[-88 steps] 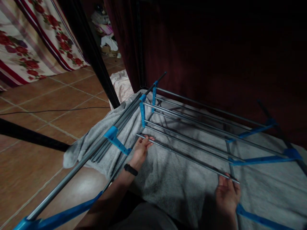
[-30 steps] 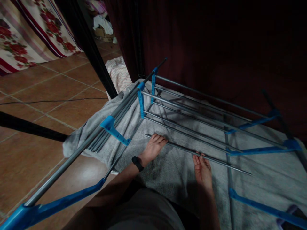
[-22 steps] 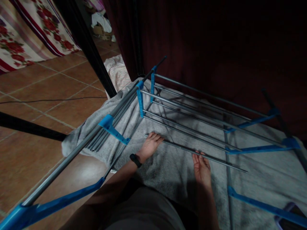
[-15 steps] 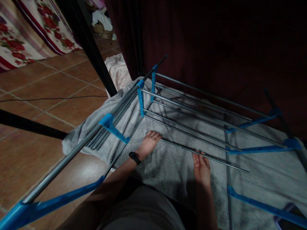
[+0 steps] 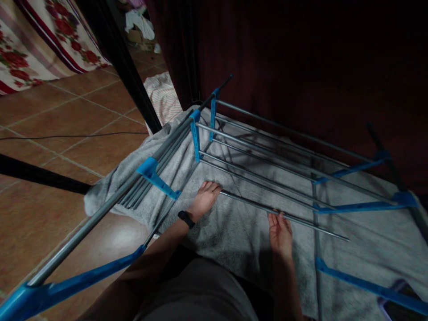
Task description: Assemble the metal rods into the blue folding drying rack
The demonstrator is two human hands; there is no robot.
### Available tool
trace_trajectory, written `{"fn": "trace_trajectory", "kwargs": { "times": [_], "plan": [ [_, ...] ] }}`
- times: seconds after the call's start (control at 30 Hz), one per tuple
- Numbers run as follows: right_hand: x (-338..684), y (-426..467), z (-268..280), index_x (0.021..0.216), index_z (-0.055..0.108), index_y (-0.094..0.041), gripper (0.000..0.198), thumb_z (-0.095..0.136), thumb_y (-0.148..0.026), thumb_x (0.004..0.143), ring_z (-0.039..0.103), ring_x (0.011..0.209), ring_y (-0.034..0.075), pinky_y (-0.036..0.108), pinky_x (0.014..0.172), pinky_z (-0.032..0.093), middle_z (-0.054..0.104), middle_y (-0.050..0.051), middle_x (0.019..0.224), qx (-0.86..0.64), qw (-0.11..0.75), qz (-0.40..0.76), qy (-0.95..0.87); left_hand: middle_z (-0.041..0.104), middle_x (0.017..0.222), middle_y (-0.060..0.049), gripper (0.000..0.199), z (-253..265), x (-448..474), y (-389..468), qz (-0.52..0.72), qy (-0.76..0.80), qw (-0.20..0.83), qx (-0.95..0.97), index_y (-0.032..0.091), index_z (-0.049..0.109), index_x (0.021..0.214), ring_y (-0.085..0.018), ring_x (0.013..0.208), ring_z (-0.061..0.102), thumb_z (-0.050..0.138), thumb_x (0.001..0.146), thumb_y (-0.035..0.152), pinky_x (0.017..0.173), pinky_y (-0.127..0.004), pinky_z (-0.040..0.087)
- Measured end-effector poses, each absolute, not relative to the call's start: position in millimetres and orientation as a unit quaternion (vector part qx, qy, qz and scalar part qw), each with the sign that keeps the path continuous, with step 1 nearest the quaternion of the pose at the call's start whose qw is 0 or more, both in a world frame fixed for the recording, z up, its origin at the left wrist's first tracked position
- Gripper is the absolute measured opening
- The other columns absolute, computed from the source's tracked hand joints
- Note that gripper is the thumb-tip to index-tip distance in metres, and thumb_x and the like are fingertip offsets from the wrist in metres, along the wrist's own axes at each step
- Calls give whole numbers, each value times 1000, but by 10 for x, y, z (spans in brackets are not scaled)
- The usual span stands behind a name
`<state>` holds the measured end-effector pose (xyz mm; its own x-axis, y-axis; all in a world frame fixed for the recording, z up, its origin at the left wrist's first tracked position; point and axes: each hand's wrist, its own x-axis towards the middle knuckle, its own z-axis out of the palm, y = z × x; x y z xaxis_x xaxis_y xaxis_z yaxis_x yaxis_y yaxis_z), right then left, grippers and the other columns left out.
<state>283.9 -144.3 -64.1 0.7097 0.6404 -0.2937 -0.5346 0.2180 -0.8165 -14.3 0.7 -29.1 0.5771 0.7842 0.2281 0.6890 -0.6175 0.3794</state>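
A thin grey metal tube [image 5: 247, 201] runs between my hands, just above the grey blanket. My left hand [image 5: 205, 198], with a black band on the wrist, is closed over its left end from above. My right hand [image 5: 280, 229] grips the tube from below, palm up, with its right end sticking out past the fingers. Around them stands a rack frame of metal tubes with blue plastic brackets [image 5: 195, 136]. Several crossbars [image 5: 261, 145] join the far brackets. On the near left, another blue bracket [image 5: 157, 178] carries no crossbar that I can see.
Several loose tubes [image 5: 140, 187] lie bundled on the grey blanket [image 5: 234, 263] at left. A phone [image 5: 401, 303] lies at the lower right. Black posts [image 5: 123, 67] stand at left over the tiled floor [image 5: 40, 178], with a dark red curtain [image 5: 284, 53] behind.
My left hand has shifted very slightly left along with the whole view, and the tube's left tip is now hidden under it. My right hand keeps its hold.
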Motion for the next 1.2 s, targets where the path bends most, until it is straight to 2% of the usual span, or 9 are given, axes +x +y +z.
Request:
{"fn": "trace_trajectory", "kwargs": {
  "times": [0.2, 0.43, 0.6, 0.7, 0.83, 1.03, 1.2],
  "plan": [
    [2809, -1441, -656, 76, 63, -25, 31, 94, -27, 74, 77, 98, 15, 41, 109, 59, 79, -4, 93, -495, 782, 374, -59, 72, 108, -9, 37, -324, -219, 75, 247, 460, 153, 839, 25, 76, 121, -28, 108, 61, 44, 103, 23, 113, -52, 40],
    [2776, -1408, -631, 86, 69, -24, 26, 92, -31, 75, 76, 107, 18, 39, 104, 60, 80, 1, 103, -497, 782, 371, -72, 73, 114, -11, 33, -382, -248, 134, 272, 470, 188, 819, 24, 77, 114, -30, 111, 63, 46, 101, 28, 104, -48, 49],
    [2755, -1377, -637, 94, 73, -27, 26, 91, -33, 76, 75, 112, 19, 43, 109, 57, 80, 0, 103, -487, 783, 382, -62, 74, 110, -11, 30, -425, -270, 199, 298, 462, 205, 809, 23, 74, 113, -32, 110, 66, 50, 98, 33, 102, -48, 52],
    [2738, -1353, -649, 95, 73, -28, 25, 89, -31, 77, 75, 111, 20, 45, 111, 55, 81, 0, 104, -477, 789, 381, -60, 75, 105, -10, 27, -450, -289, 245, 304, 464, 209, 805, 25, 71, 107, -32, 108, 68, 51, 96, 39, 101, -47, 53],
    [2726, -1314, -655, 93, 72, -29, 22, 88, -32, 78, 76, 107, 20, 44, 106, 59, 81, 0, 103, -457, 799, 385, -64, 75, 102, -9, 24, -487, -315, 307, 320, 459, 207, 802, 27, 67, 101, -33, 104, 69, 53, 94, 46, 98, -48, 54],
    [2718, -1282, -653, 93, 72, -27, 22, 88, -34, 79, 77, 99, 22, 41, 97, 63, 81, 3, 98, -447, 803, 390, -58, 74, 100, -9, 38, -487, -345, 344, 338, 459, 230, 789, 25, 68, 98, -30, 102, 71, 55, 92, 60, 95, -43, 56],
    [2693, -1257, -611, 88, 71, -28, 23, 90, -36, 79, 77, 93, 19, 36, 90, 65, 80, 2, 95, -432, 810, 393, -50, 73, 108, -12, 54, -479, -348, 381, 362, 457, 218, 783, 22, 71, 94, -32, 111, 68, 57, 90, 74, 103, -46, 53]
  ]
}}
